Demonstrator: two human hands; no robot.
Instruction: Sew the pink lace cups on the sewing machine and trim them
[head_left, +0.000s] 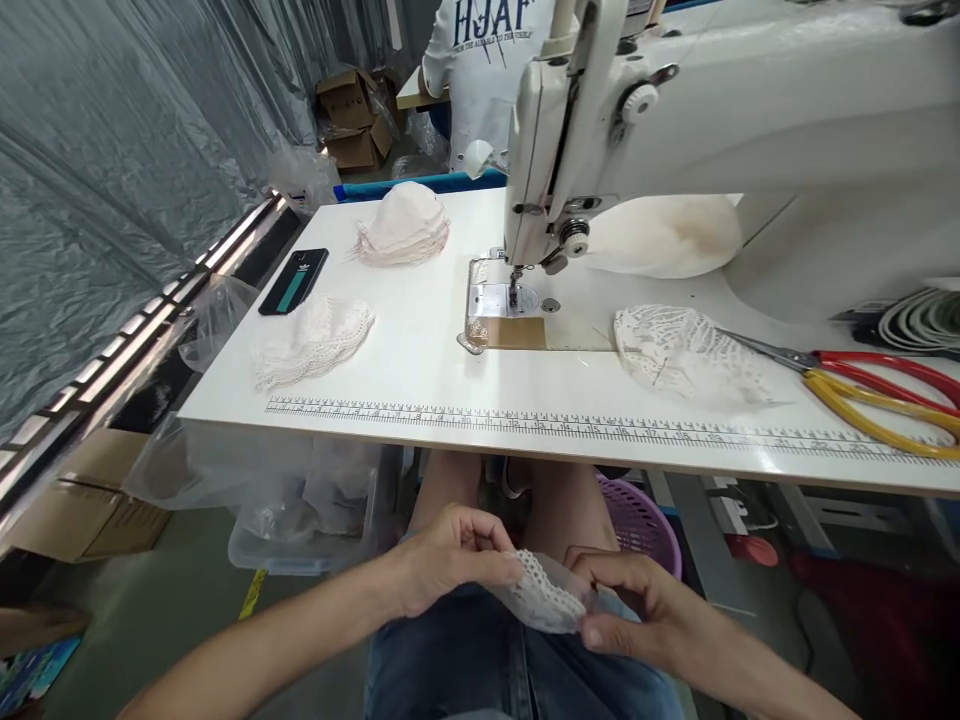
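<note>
Left grip (466,562) and right grip (637,600) pinch the lace piece (541,592) at opposite edges, clear of the tabletop (416,345).

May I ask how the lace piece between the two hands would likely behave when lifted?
The lace piece is probably floppy, as it curves between the left hand and right hand. Looking sheer, it should weigh little; being partly openwork, it might snag.
</note>
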